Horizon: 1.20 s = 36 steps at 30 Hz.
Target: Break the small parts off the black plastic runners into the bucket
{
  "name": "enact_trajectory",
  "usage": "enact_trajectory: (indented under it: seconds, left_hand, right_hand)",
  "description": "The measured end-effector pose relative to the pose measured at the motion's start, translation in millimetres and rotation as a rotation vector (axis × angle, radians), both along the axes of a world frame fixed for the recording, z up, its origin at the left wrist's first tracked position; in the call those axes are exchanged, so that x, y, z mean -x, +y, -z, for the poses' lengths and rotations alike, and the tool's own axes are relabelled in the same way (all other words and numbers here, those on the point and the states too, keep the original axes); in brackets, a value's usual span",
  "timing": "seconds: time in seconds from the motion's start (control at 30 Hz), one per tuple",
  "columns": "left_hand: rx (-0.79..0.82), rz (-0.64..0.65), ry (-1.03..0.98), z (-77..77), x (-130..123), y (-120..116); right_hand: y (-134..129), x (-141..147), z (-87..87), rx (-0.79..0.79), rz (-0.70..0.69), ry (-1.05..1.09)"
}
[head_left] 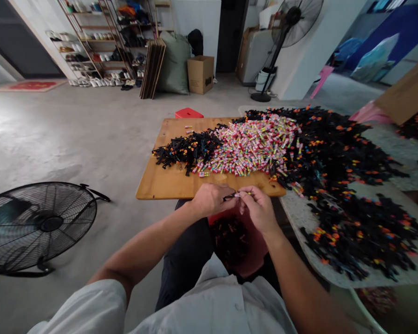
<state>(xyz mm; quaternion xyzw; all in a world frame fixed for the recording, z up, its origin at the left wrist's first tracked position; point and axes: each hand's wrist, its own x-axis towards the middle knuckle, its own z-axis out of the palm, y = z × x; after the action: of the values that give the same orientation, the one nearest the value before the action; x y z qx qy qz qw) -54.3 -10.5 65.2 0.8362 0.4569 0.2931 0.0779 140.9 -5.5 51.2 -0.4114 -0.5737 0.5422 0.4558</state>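
Note:
Both hands meet just over the front edge of the wooden board [153,185]. My left hand [209,199] is closed on a small black plastic piece [229,197]. My right hand [259,208] pinches a small pink-and-white tube [237,195], its end touching or very near the black piece; fingers partly hide the contact. Beyond the hands lies a heap of pink, white and yellow tubes [251,146] on the board. To its left is a pile of black pieces with orange and yellow bits [186,148]. Below the hands a red basin [256,241] holds dark pieces.
A stone-topped table [299,218] on the right bears large heaps of black pieces [334,144]. A floor fan [51,223] stands at the left, a red stool [189,113] behind the board. Farther back are shoe racks [94,41], a cardboard box [200,76] and a standing fan [278,46].

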Motion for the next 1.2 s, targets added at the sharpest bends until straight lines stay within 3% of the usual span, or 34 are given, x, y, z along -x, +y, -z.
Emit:
enact_trajectory:
  seconds: [0.1,0.23,0.3,0.4,0.53,0.63,0.73,0.9,1.07,1.2]
  left_hand:
    - [0.125,0.001,0.006,7.6,-3,-5]
    - [0.318,0.061,-0.009,20.0,13,-7]
    - [0.3,-0.019,-0.029,26.3,30,1]
    - [0.232,-0.265,0.046,34.2,57,26]
    - [0.287,-0.461,0.249,45.0,78,63]
    - [0.32,-0.469,0.338,54.5,82,81]
    - [0.298,-0.443,0.364,62.0,84,88]
    - [0.258,-0.424,0.278,72.4,89,82]
    - [0.156,-0.441,0.1,81.6,93,68]
    - [0.155,-0.633,-0.067,68.8,90,72]
  right_hand:
    - [3,-8,9.4,-0.017,-0.006,-0.113]
    - [23,-35,25.4,0.103,-0.304,-0.567]
    - [40,-41,31.8,0.134,-0.401,-0.854]
    - [70,-24,35.4,-0.006,-0.286,-1.145]
    - [107,36,31.7,-0.3,-0.082,-1.194]
    - [128,79,28.4,-0.352,-0.03,-1.246]
    - [141,106,27.4,-0.336,-0.064,-1.343]
    - [146,127,27.6,-0.394,-0.177,-1.41]
    - [141,128,26.4,-0.462,-0.244,-1.389]
    - [136,122,27.0,-0.507,-0.273,-1.369]
